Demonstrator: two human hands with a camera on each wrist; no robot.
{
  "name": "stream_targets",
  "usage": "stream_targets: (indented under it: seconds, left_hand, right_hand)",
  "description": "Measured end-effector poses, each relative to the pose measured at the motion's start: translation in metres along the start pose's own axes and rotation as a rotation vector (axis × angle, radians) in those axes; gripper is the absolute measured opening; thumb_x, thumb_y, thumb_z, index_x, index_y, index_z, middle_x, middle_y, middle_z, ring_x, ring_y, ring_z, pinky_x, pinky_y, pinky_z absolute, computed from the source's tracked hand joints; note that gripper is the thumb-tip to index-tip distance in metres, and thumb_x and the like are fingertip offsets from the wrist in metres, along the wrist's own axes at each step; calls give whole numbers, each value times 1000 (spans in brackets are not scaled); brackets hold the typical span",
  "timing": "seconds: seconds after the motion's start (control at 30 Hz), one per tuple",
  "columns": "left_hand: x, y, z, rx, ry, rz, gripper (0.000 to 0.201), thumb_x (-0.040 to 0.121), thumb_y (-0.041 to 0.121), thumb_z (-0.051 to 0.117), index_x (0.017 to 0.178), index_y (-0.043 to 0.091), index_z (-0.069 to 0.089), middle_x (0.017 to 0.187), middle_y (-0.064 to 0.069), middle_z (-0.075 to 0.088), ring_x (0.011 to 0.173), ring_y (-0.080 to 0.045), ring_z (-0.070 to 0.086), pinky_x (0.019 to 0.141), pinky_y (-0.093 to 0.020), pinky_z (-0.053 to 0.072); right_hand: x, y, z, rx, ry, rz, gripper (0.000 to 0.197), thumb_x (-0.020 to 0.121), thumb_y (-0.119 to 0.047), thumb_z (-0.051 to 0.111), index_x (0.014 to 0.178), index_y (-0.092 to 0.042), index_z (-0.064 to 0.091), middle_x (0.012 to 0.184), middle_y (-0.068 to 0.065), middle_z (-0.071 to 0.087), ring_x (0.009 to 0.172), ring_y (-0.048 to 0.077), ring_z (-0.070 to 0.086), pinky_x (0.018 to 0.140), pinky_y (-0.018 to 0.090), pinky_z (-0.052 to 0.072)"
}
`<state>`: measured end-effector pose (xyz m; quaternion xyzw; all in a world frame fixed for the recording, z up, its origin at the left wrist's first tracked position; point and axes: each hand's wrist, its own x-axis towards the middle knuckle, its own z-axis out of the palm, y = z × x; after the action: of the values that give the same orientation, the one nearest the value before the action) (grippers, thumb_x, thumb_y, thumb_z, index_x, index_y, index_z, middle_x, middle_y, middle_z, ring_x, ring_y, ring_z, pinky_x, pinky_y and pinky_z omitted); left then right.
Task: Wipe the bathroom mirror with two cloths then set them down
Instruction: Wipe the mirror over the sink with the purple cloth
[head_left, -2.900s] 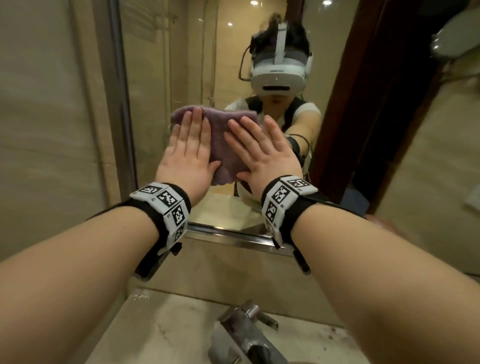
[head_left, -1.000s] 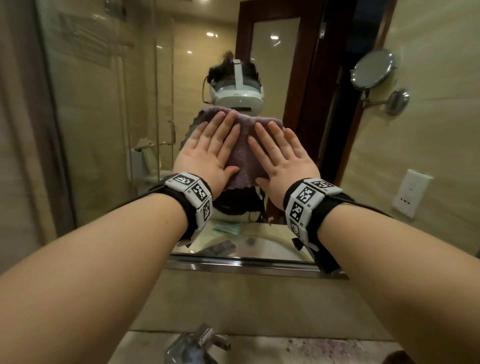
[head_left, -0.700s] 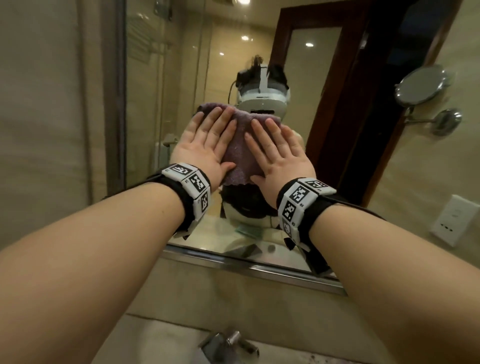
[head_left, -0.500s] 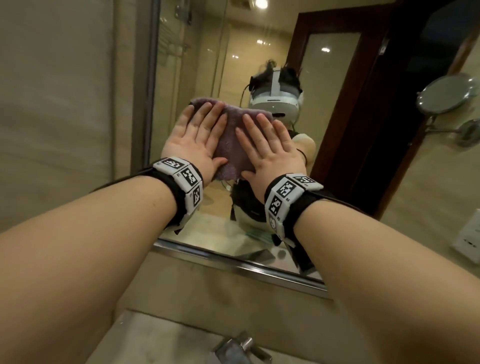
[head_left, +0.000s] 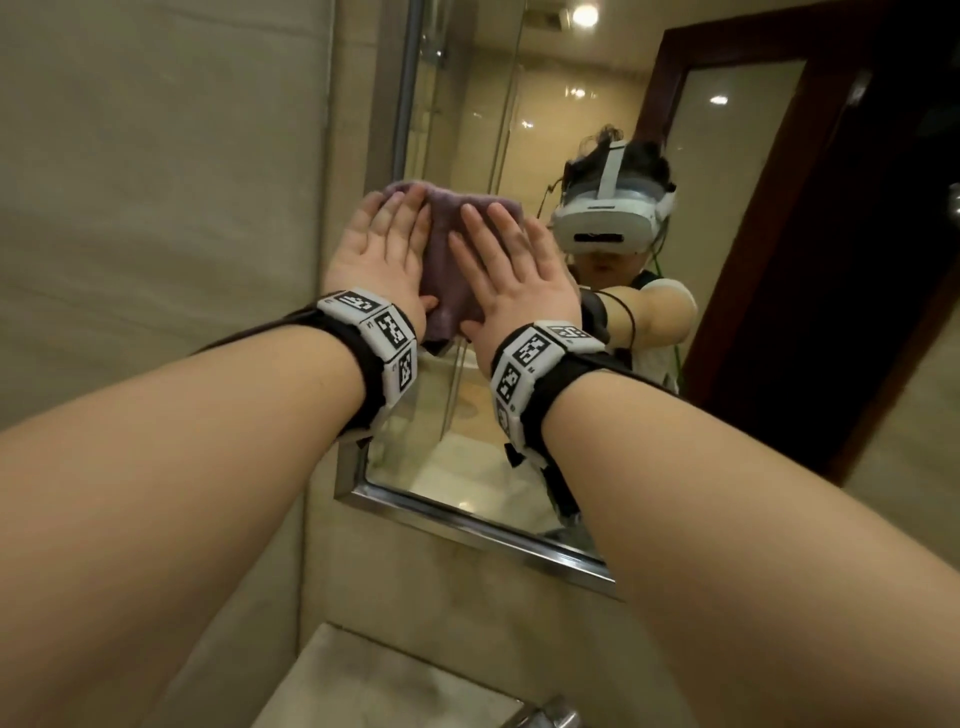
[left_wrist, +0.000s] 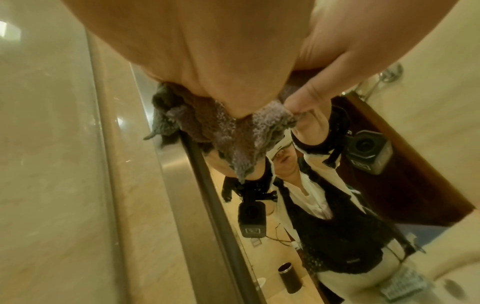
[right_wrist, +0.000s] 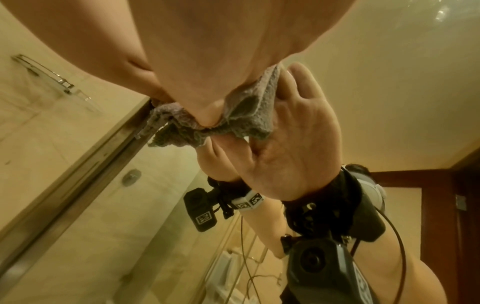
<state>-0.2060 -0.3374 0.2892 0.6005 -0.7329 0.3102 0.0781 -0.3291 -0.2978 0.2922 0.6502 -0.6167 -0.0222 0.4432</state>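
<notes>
Against the bathroom mirror (head_left: 467, 441), both hands, left (head_left: 376, 262) and right (head_left: 511, 278), now press the purple cloth (head_left: 449, 234) flat-fingered at the glass's left edge, having swept over from the middle; wiping continues, grip released, nothing set down.

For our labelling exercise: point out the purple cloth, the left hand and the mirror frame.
purple cloth (head_left: 447, 228), head view, bare patch between the hands
left hand (head_left: 376, 260), head view, back of hand
mirror frame (head_left: 467, 527), head view, bottom metal edge
</notes>
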Motion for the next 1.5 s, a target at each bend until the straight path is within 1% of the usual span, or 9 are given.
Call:
stream_targets:
  seconds: [0.2,0.5,0.73,0.87,1.03,1.17,1.37,1.43,1.5]
  left_hand:
    - [0,-2,1,-7,14,1,77,97,51,11,138,-2,-28,149,-17,-30,139,-26,-26,109,-46,-20]
    - [-3,13,-13,-54,79,42,79,96,53,13,140,0,-27,150,-15,-28,141,-24,-22,112,-38,-17]
    - [-5,56,-53,-152,156,156,78,97,51,16,138,4,-29,150,-12,-31,140,-23,-24,112,-36,-16]
    - [-10,87,-76,-199,191,212,77,97,51,16,128,4,-36,149,-12,-32,140,-23,-25,112,-36,-16]
    - [-16,128,-109,-218,246,281,76,97,50,15,126,3,-37,147,-14,-34,139,-25,-27,111,-37,-18]
    - [-18,162,-135,-256,272,331,78,97,51,16,129,4,-36,147,-13,-35,139,-25,-27,109,-36,-20]
    - [-25,208,-168,-351,257,347,83,96,53,22,137,5,-33,147,-13,-36,138,-25,-28,109,-35,-19]
    - [-26,218,-176,-358,269,350,84,96,53,22,136,5,-33,147,-14,-36,138,-26,-29,110,-36,-18]
    - [-26,224,-183,-356,285,353,83,96,53,21,136,4,-34,147,-14,-36,138,-26,-28,110,-36,-18]
  right_hand:
    - [-2,7,3,-7,21,-19,81,93,-56,34,148,-21,-13,155,1,-21,142,21,-20,102,39,-25]
    - [-16,39,0,-43,18,-37,81,92,-56,34,148,-22,-14,155,0,-21,142,20,-20,102,40,-25]
    - [-57,95,2,-79,-23,33,81,92,-56,32,147,-23,-16,154,0,-23,141,20,-22,103,41,-25]
    - [-85,127,4,-115,-53,76,81,92,-57,31,146,-23,-19,154,-1,-25,141,20,-23,103,41,-25]
    - [-120,170,6,-102,-110,130,79,93,-57,29,145,-24,-21,153,-2,-27,140,19,-26,107,40,-23]
    - [-151,203,5,-103,-157,177,77,94,-55,27,144,-24,-23,152,-1,-30,139,19,-27,107,39,-23]
    - [-183,244,0,-125,-180,205,77,96,-49,29,143,-21,-25,148,0,-33,139,20,-27,103,35,-26]
    - [-190,252,-1,-89,-177,207,76,97,-44,31,145,-18,-22,151,3,-29,140,20,-25,104,34,-24]
    - [-195,256,-3,-32,-166,205,70,99,-39,28,146,-15,-17,154,7,-24,141,20,-23,107,32,-20]
